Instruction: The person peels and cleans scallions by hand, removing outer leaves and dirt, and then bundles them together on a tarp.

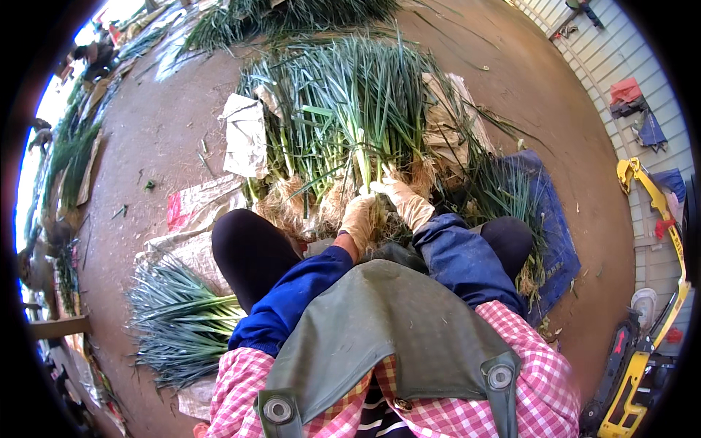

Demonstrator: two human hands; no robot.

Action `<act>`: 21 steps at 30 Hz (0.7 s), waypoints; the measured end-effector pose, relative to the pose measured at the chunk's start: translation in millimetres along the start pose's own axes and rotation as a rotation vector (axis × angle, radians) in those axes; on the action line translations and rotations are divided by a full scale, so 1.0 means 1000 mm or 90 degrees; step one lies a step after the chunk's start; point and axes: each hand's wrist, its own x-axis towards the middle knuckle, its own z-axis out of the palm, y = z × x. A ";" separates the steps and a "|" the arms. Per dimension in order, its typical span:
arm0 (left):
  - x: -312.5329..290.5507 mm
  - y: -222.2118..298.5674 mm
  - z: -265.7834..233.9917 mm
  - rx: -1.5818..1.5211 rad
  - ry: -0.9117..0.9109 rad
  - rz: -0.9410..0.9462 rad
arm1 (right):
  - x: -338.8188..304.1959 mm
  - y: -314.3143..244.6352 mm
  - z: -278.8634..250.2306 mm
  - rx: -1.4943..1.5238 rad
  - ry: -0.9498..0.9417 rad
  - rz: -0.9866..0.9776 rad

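My left hand, in a tan glove, is closed round the lower end of a leek whose pale stalk and green leaves point away from me. My right hand, also gloved, has its fingers bent together against the right side of that stalk; what its fingertips pinch is too small to make out. Straight ahead lies a big heap of leeks, their stringy roots toward me. Between my knees, the bottom of the held leek is hidden by my left hand.
Trimmed-looking leeks lie on sacking beside my left knee. A blue sheet with loose leeks spreads at the right. More leeks are piled farther ahead. A yellow metal-framed machine stands by the right wall.
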 end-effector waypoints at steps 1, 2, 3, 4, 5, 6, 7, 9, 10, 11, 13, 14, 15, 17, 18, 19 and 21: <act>-0.001 0.001 -0.002 -0.045 0.007 -0.014 | 0.004 0.002 0.011 -0.042 0.040 -0.068; -0.002 0.003 -0.003 -0.090 0.014 -0.026 | 0.005 0.000 0.009 -0.014 0.011 -0.009; -0.001 0.004 -0.005 -0.136 0.019 -0.036 | -0.001 -0.011 0.013 0.011 -0.017 0.046; -0.001 0.004 -0.007 -0.137 0.025 0.006 | 0.006 -0.006 0.017 0.025 -0.012 -0.005; 0.000 0.005 -0.009 -0.149 0.005 0.028 | 0.006 -0.008 0.023 0.059 0.013 -0.037; 0.002 0.004 -0.013 -0.165 -0.011 0.052 | 0.002 -0.014 0.033 0.089 0.033 -0.066; 0.003 0.005 -0.003 -0.175 -0.049 0.071 | -0.004 -0.024 0.027 0.121 0.072 -0.109; -0.003 0.007 -0.014 -0.119 0.017 0.065 | 0.026 -0.021 0.011 0.013 0.191 -0.074; -0.007 0.014 -0.004 -0.087 0.025 0.057 | 0.037 -0.028 -0.021 0.092 0.220 -0.051; -0.010 0.019 0.007 -0.053 0.031 0.050 | 0.049 -0.038 -0.056 0.174 0.248 -0.031; -0.011 0.023 0.006 -0.083 0.037 0.059 | 0.046 -0.053 -0.060 -0.122 0.360 -0.076; -0.011 0.023 0.001 -0.116 0.049 0.073 | 0.041 -0.057 -0.043 -0.307 0.463 -0.241; -0.010 0.021 0.003 -0.152 0.048 0.081 | 0.034 -0.060 -0.032 -0.498 0.569 -0.411; -0.014 0.022 0.001 -0.131 0.049 0.068 | 0.018 -0.072 -0.001 -0.432 0.474 -0.440; -0.018 0.023 0.001 -0.114 0.078 0.084 | 0.003 -0.079 0.016 -0.441 0.326 -0.362; -0.017 0.023 0.005 -0.093 0.093 0.098 | -0.019 -0.090 0.032 -0.506 0.246 -0.339; -0.004 0.020 0.014 -0.052 0.074 0.101 | 0.023 -0.054 0.020 -0.438 0.109 -0.215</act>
